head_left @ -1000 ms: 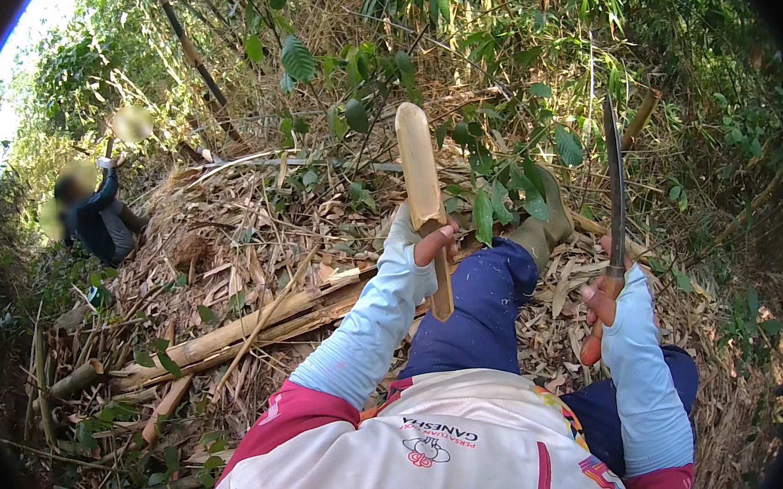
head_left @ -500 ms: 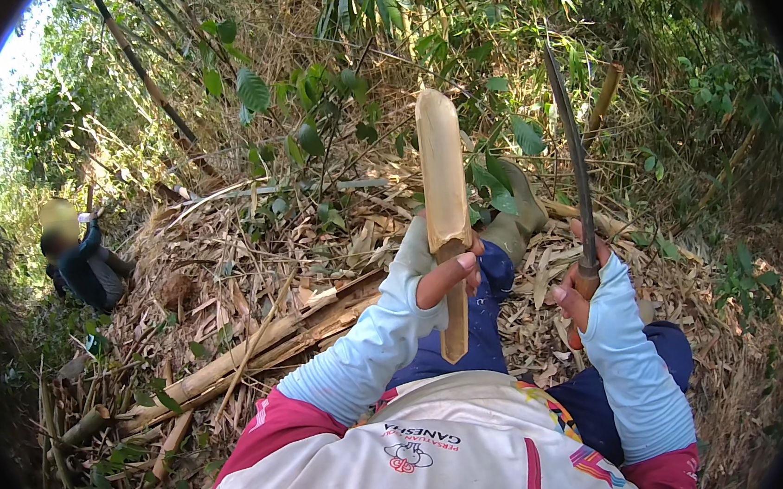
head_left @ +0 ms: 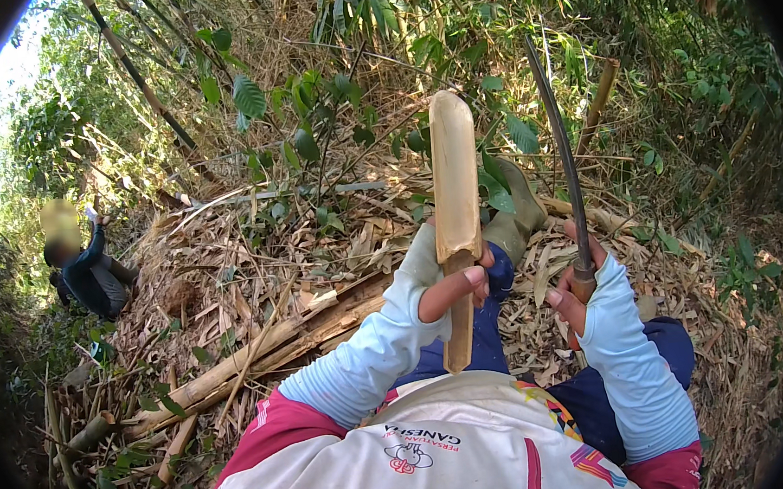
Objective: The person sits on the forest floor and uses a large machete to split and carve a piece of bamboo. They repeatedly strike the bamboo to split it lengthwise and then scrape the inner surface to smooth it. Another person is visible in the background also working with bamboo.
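A split length of pale bamboo (head_left: 454, 169) stands nearly upright before me, its hollow side facing me and its top end rounded off. My left hand (head_left: 456, 285) is closed around its lower part, just below the node, with the thumb across the front. The narrower lower end sticks out below my fist, above my lap. In my right hand (head_left: 582, 288) is a machete (head_left: 565, 155) with a long, dark, slightly curved blade. My fingers wrap its wooden handle, and the blade points up, apart from the bamboo.
Split bamboo poles (head_left: 244, 364) lie on the leaf litter (head_left: 207, 265) at my left. Another person (head_left: 91, 271) sits farther off on the left. Leafy saplings (head_left: 308, 140) and a cut bamboo stump (head_left: 598, 101) stand ahead. My boot (head_left: 519, 210) rests on the leaves.
The bamboo piece has shifted slightly right in my left hand. The machete's tip has swung a little to the left, and both grips stay the same.
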A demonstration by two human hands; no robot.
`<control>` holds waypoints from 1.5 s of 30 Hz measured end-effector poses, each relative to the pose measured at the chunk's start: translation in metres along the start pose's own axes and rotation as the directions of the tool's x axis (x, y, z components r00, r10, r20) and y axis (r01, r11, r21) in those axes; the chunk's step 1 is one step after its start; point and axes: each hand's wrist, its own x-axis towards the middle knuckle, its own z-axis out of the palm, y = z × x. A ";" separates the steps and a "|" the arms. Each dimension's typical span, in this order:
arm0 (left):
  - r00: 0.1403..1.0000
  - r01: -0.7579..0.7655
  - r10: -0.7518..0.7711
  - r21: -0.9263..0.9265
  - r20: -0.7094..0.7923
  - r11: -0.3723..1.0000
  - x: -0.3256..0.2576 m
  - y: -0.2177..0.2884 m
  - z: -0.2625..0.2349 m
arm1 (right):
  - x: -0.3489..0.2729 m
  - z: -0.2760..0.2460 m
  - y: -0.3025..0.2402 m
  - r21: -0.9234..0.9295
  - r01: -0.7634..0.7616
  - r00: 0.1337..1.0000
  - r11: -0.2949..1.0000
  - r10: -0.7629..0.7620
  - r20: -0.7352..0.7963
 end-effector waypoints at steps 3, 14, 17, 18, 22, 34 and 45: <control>1.000 0.008 -0.008 -0.026 0.005 1.000 -0.001 0.003 0.003 | 0.000 0.000 0.002 -0.005 0.022 1.000 1.000 -0.022 0.008; 1.000 0.001 0.000 -0.044 0.024 0.999 -0.005 0.002 0.006 | -0.001 0.001 -0.008 -0.072 0.014 0.999 0.997 -0.012 0.030; 0.999 0.012 -0.011 -0.050 0.031 0.999 -0.005 0.002 0.006 | -0.001 0.001 -0.009 -0.066 -0.003 0.999 0.998 0.005 0.034; 0.999 0.017 -0.015 -0.051 0.035 0.999 -0.006 0.003 0.007 | -0.002 0.001 -0.008 -0.072 0.005 1.000 0.997 -0.003 0.030; 0.999 0.022 -0.020 -0.051 0.044 0.998 -0.006 0.003 0.008 | -0.003 0.001 -0.010 -0.094 0.001 1.000 0.996 0.001 0.024; 0.998 0.027 -0.025 -0.027 0.062 0.999 -0.008 0.004 0.008 | -0.005 0.001 -0.009 -0.100 0.021 0.998 0.995 -0.016 0.054; 0.995 0.044 -0.028 -0.169 0.094 0.985 -0.001 0.023 0.009 | -0.006 0.002 -0.006 -0.108 0.031 0.997 0.994 -0.023 0.073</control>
